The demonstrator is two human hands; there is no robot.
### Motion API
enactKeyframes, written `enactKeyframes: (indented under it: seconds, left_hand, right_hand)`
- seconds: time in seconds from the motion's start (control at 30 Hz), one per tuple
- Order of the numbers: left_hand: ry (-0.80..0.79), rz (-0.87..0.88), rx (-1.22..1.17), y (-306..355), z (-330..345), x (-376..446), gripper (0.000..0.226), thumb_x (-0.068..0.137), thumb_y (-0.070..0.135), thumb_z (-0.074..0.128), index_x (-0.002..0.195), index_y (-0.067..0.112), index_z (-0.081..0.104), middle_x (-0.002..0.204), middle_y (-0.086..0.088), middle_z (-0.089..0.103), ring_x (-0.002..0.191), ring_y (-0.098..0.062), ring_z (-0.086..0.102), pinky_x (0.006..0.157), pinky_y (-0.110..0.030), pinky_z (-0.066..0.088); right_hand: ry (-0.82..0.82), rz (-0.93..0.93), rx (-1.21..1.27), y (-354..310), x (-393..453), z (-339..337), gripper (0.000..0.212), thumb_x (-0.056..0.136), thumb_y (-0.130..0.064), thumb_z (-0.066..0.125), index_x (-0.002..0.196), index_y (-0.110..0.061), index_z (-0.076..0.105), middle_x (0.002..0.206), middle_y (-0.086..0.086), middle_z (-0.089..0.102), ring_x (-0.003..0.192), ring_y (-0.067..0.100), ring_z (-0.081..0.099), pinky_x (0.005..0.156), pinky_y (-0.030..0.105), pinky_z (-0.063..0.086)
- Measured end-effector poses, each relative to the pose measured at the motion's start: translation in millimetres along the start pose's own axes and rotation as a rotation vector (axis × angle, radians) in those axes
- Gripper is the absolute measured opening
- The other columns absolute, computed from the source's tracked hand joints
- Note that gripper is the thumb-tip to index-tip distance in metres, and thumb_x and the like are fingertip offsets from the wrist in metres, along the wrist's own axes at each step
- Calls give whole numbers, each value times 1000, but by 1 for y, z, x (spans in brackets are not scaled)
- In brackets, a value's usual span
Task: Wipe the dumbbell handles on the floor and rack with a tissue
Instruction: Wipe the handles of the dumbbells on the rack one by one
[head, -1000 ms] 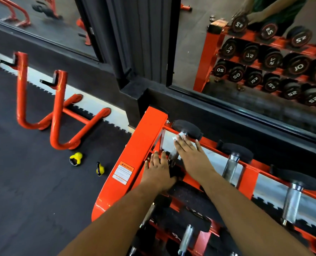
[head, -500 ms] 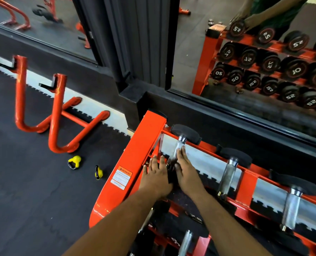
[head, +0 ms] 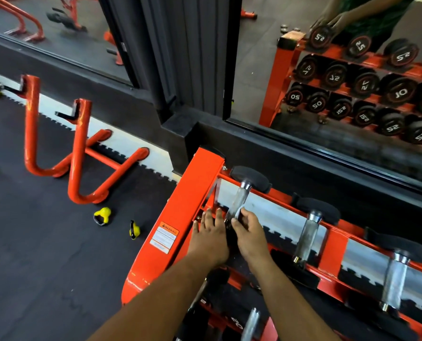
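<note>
Head view: right hand (head: 250, 238) pinches tissue (head: 238, 212) round handle (head: 239, 199)'s near end.
Axis: handle runs away up-right, towards mirror.
Left hand (head: 211, 233): flat, fingers straight, on rack (head: 192, 193).

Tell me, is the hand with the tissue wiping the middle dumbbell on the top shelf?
No, the right hand holds the tissue on the handle of the leftmost dumbbell, next to the rack's orange end post.

Two bare forearms reach in from below, no sleeves, watch or rings visible; left hand (head: 208, 238) and right hand (head: 250, 238) are ungloved.
</note>
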State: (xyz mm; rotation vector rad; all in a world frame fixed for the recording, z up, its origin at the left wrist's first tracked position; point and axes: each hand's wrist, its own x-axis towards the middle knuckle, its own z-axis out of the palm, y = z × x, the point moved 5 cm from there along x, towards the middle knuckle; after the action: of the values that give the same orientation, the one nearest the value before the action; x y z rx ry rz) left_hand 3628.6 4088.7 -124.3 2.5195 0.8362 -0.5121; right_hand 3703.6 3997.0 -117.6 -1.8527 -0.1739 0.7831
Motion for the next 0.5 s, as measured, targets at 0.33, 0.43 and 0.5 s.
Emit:
enactKeyframes:
  seconds: [0.33, 0.43, 0.5]
  left_hand:
    - [-22, 0, 38, 0, 4, 1, 95, 99, 43, 49, 157, 13, -20, 166, -21, -15, 155, -33, -12, 124, -50, -5]
    - [-11, 2, 49, 0, 3, 0, 93, 100, 35, 50, 158, 13, -19, 166, -21, -15, 155, -33, -11, 123, -49, -4]
    - [6, 6, 42, 0, 4, 0, 92, 100, 36, 49, 158, 14, -19, 167, -20, -13, 155, -31, -11, 123, -48, -5]
  right_hand:
    - [26, 102, 150, -17, 26, 5, 54, 103, -28, 53, 154, -29, 35, 144, -7, 49, 129, 17, 50, 106, 37, 42]
    - [-125, 171, 120, 7, 6, 7, 57, 100, -25, 58, 153, -27, 37, 150, -6, 47, 134, 16, 49, 115, 44, 39]
    - [-114, 223, 172, 9, 8, 5, 56, 98, -26, 60, 151, -26, 41, 146, -5, 51, 131, 19, 52, 114, 46, 40]
